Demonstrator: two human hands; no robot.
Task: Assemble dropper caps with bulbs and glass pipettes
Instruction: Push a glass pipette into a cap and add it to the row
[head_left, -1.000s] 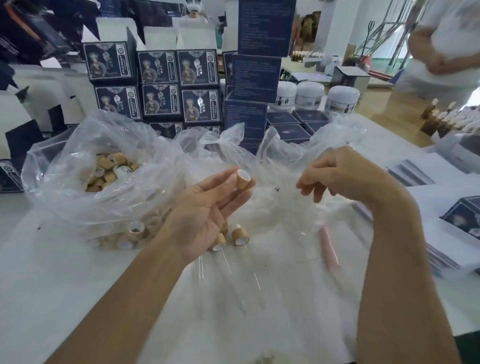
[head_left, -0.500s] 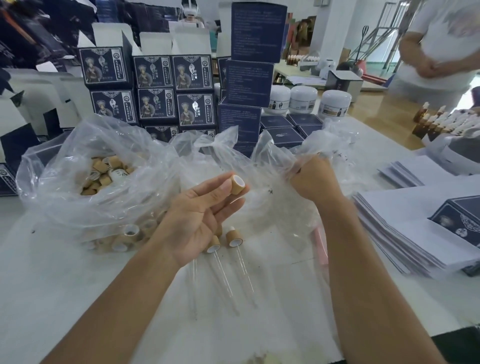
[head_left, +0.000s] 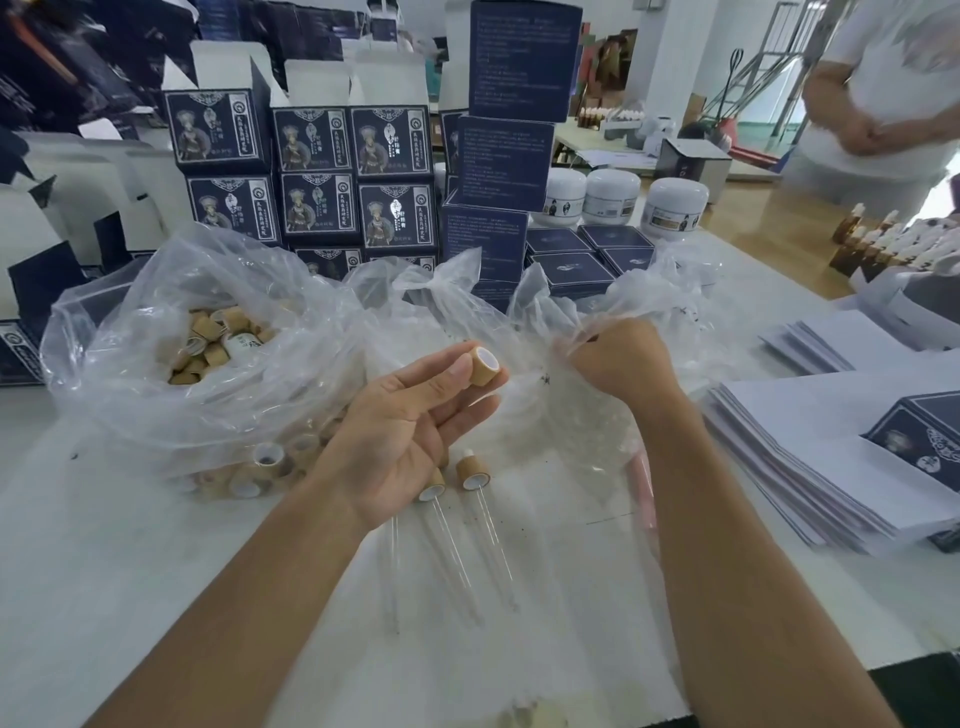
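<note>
Premises are a cosmetics packing workroom. Stacked dark blue printed cartons (head_left: 311, 176) fill the back of a white work table (head_left: 156, 571), with white cream jars (head_left: 613, 196), flat unfolded boxes (head_left: 831, 467), amber dropper bottles (head_left: 878, 244) and a clear bag of wooden caps (head_left: 218, 343).

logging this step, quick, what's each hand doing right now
Left hand: pinching a bamboo cap at the fingertips.
Right hand: fingers curled inside the clear plastic bag; contents cannot be told.

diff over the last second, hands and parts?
Right hand went forward from open air into the clear bag, fingers now buried in plastic. Left hand keeps pinching the bamboo cap; two finished droppers lie unmoved on the table.
</note>
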